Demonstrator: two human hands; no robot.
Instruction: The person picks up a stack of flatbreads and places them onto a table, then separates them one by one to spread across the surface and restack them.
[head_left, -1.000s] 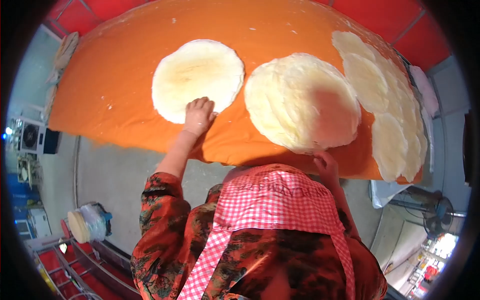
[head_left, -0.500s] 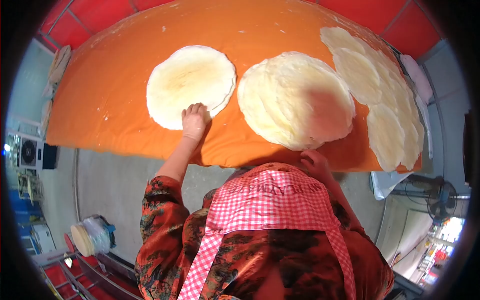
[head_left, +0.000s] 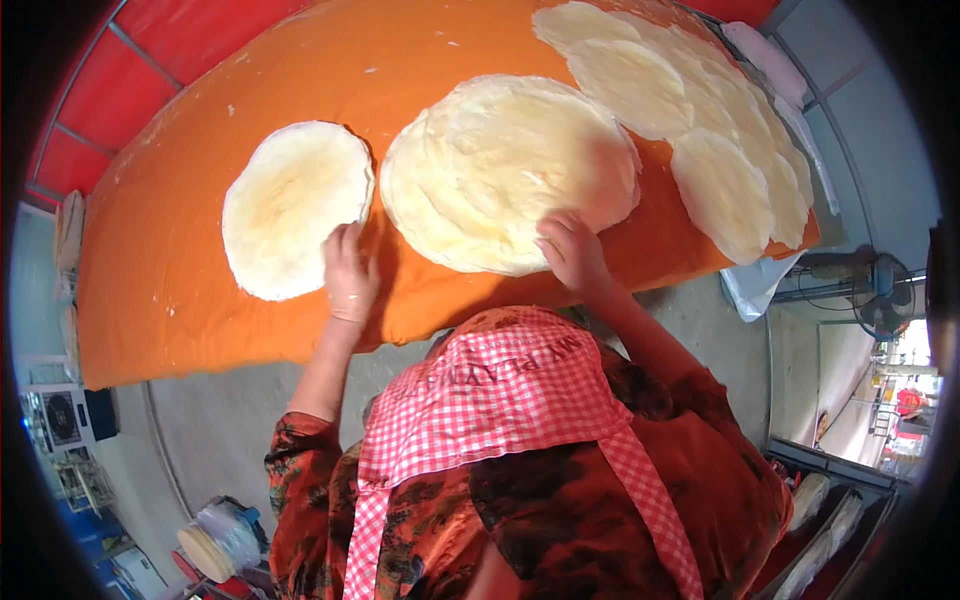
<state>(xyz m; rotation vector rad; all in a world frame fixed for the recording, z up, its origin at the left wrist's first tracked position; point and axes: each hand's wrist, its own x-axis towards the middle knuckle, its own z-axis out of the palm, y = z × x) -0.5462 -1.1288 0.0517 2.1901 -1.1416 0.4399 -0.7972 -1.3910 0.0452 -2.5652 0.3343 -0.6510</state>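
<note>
My left hand [head_left: 351, 274] is at the right edge of a round, pale flatbread [head_left: 290, 215] on the left. Its fingers are bent but apart, with the thumb out to the side, and nothing shows in them. In the middle lies a wide stack of thin flatbreads [head_left: 480, 170], layered with uneven edges. My right hand [head_left: 575, 252] is at the stack's near edge, with curled fingers over the rim that seem to pinch a flatbread there. The fingertips are partly hidden. A shadow falls across the right side of the stack.
An orange cloth [head_left: 170, 280] covers the table. Overlapping flatbreads [head_left: 725, 195] spread along its right side. A black fan [head_left: 885, 295] stands beyond the right edge. On the lower left are a plastic-wrapped bundle [head_left: 230, 535] and a round, pale stack [head_left: 204, 553].
The view has turned and shifted right. My left hand has slid to the right edge of the left flatbread. My right hand has risen from beside my apron to the middle stack.
</note>
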